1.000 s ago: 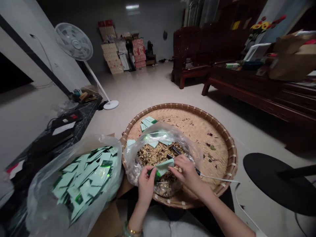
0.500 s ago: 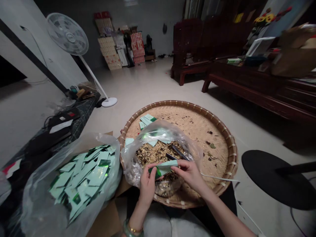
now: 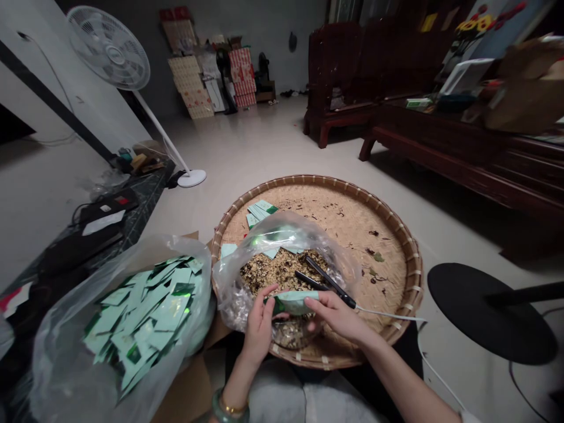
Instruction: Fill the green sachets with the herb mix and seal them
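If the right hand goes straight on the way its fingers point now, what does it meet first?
The right hand would likely meet the pale green sachet first, though depth is unclear.

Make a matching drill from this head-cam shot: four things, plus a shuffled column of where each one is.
Things:
1. Mint-green sachet
2. Loose brown crushed material
3. Pile of mint-green sachets
4. White standing fan

Places:
A. On the floor, beyond and left of the round woven tray
B. In a large clear plastic bag, left of the tray
C. Held between the left hand and right hand
D. In a clear plastic bag on the tray

Pairs: 1-C, 2-D, 3-B, 4-A
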{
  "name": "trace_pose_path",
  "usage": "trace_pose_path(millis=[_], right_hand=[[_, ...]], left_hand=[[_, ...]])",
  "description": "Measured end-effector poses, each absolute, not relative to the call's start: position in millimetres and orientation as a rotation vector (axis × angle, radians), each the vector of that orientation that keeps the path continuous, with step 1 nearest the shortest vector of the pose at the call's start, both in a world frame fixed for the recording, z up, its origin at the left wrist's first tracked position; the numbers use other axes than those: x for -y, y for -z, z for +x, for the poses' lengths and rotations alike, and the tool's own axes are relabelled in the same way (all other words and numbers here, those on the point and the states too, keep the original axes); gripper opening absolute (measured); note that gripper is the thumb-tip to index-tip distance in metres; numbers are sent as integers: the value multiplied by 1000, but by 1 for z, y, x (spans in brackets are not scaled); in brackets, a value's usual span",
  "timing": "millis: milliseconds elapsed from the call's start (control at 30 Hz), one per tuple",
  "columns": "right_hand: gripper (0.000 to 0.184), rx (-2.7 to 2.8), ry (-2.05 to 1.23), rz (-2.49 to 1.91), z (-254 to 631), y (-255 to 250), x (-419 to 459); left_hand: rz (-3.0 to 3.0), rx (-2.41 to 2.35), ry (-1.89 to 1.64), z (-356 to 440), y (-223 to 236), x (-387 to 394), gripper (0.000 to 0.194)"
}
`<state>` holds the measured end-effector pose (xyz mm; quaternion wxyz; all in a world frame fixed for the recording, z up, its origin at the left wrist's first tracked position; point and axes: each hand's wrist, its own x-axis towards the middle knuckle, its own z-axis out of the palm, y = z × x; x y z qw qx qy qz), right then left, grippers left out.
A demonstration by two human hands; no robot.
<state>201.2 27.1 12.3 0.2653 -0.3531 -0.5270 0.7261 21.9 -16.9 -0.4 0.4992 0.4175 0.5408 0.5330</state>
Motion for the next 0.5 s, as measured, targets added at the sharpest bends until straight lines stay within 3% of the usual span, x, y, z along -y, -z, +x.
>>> trace_pose_path(millis=[133, 267, 500], right_hand=[[56, 1501, -1861, -1070, 200, -5, -27], [50, 1611, -1641, -1068, 194, 0, -26], [56, 1568, -1735, -1043, 196, 1, -31]], left_hand=[[1520, -1520, -1332, 17, -2, 18, 40], [2145, -1568, -1032, 20, -6, 19, 55], [2295, -1509, -903, 20, 1, 17, 68]])
